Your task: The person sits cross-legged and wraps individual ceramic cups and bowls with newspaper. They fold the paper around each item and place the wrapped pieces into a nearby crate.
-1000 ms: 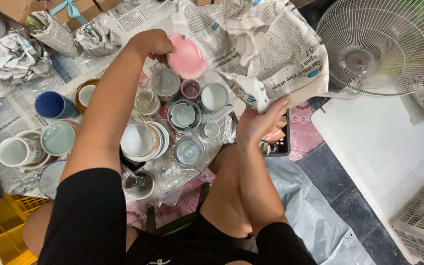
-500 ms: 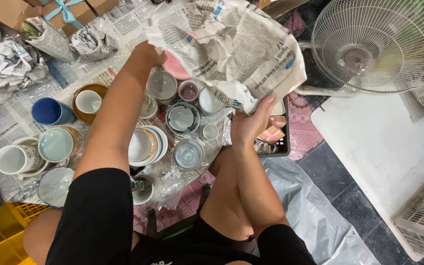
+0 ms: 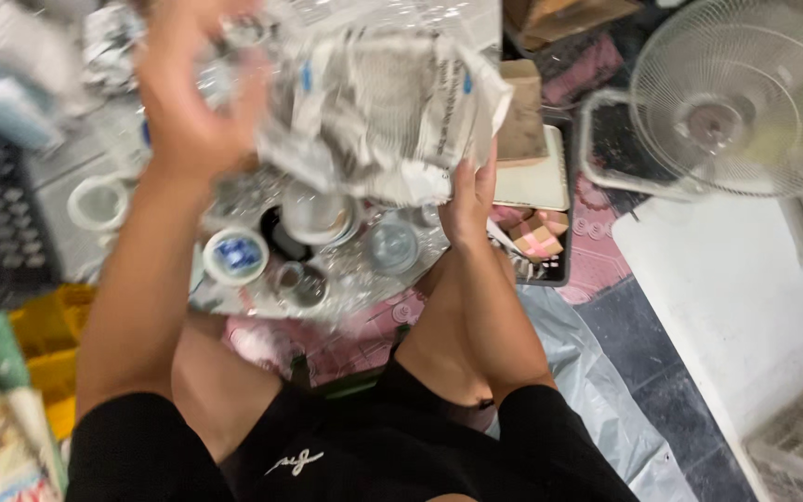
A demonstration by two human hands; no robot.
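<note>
I see both hands up on a crumpled sheet of newspaper [image 3: 378, 112] that fills the upper middle of the frame. My left hand [image 3: 192, 102], blurred in the upper left, is curled around the paper's left edge, fingers closed on it. My right hand [image 3: 468, 200], just right of centre, pinches the paper's lower right corner with fingers pointing up and closed on the sheet. The newspaper hangs above a cluster of crockery on the floor, partly covering it. Below the paper I make out a small white cup with a blue inside [image 3: 235, 255], a pale bowl [image 3: 318, 216] beside it and a clear glass [image 3: 392, 244] near my right wrist. A white mug [image 3: 99, 200] sits at the left. A white floor fan [image 3: 736, 98] lies in the upper right, well apart from the hands. A dark tray [image 3: 550, 200] holding cardboard pieces sits just right of my right hand. A yellow crate [image 3: 44, 349] shows at the lower left.
</note>
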